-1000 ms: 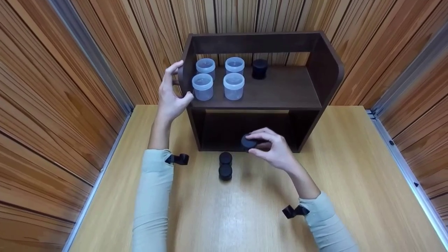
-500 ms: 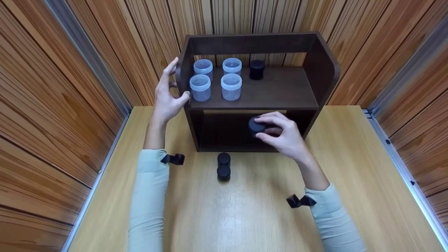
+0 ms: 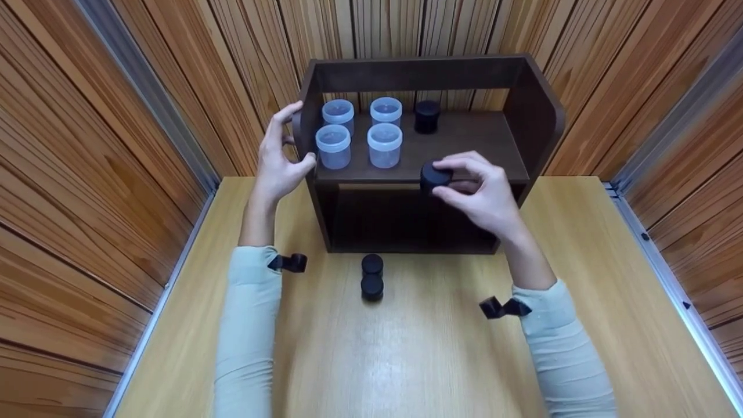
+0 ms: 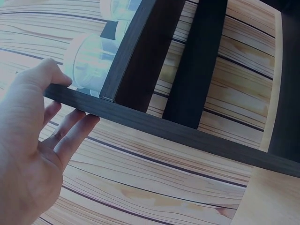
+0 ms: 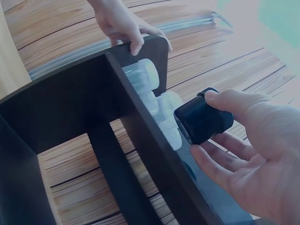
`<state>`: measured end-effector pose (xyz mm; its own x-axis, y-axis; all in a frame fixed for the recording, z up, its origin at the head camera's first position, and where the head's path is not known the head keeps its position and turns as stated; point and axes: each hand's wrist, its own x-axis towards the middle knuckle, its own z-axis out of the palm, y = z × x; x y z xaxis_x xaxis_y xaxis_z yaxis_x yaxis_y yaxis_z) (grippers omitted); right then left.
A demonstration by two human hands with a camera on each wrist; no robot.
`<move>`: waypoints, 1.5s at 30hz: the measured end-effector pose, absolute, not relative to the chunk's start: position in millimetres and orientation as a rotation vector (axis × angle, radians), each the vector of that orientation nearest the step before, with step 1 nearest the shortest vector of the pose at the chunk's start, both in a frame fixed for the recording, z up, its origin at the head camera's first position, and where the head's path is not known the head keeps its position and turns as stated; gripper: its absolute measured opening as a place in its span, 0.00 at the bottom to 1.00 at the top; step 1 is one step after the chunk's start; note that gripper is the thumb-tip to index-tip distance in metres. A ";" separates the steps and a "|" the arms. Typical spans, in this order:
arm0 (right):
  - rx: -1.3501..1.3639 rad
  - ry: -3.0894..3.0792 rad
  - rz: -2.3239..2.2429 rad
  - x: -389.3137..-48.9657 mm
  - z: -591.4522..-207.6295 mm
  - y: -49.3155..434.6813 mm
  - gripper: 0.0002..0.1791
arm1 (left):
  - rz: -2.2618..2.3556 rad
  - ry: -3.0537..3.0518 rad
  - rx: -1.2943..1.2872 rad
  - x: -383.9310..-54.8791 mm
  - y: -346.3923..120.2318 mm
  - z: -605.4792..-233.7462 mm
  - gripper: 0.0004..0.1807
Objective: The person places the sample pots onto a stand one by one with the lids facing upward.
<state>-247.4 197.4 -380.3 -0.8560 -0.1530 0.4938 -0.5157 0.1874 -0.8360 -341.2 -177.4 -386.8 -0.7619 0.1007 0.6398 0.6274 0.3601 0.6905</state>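
Note:
In the head view, my left hand (image 3: 280, 159) grips the left side panel of a dark brown two-tier shelf (image 3: 476, 148). The left wrist view shows the thumb on the panel's inner side and the fingers (image 4: 77, 133) on its outer side. My right hand (image 3: 487, 191) pinches a small black lidded jar (image 3: 432, 177) between thumb and fingers, in front of the upper tier's front edge. The right wrist view has this jar (image 5: 201, 117) tilted and off the shelf. On the upper tier stand several translucent jars (image 3: 384, 148) at the left and one black jar (image 3: 427, 118) behind.
Two more black jars (image 3: 372, 287) stand one behind the other on the wooden table (image 3: 406, 348), in front of the shelf. Wood-panelled walls (image 3: 116, 174) rise at the back and both sides. The shelf's right side panel (image 3: 537, 116) stands up beside the upper tier.
My right hand has lifted the black jar from in front of the lower compartment up to the upper tier's edge, slightly rightward. The left hand stays on the side panel.

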 end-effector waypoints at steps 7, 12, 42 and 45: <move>0.589 -2.107 1.724 -267.9 -367.6 201.3 0.21 | -1.394 -2.123 -0.651 -344.2 -174.4 -387.9 0.44; 0.551 -2.128 1.723 -279.8 -363.2 202.0 0.21 | -1.406 -2.123 -0.636 -342.4 -173.2 -388.7 0.44; 0.443 -2.202 1.696 -326.1 -379.8 188.8 0.20 | -1.389 -2.100 -0.646 -342.1 -175.9 -389.4 0.44; 0.436 -2.217 1.703 -326.1 -380.1 187.2 0.19 | -1.390 -2.097 -0.647 -342.1 -177.2 -389.5 0.44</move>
<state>-326.1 187.2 -380.1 -0.9053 -0.0503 0.4218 -0.4206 0.2467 -0.8731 -342.1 -177.2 -389.5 -0.7408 0.0965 0.6647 0.6498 0.3537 0.6728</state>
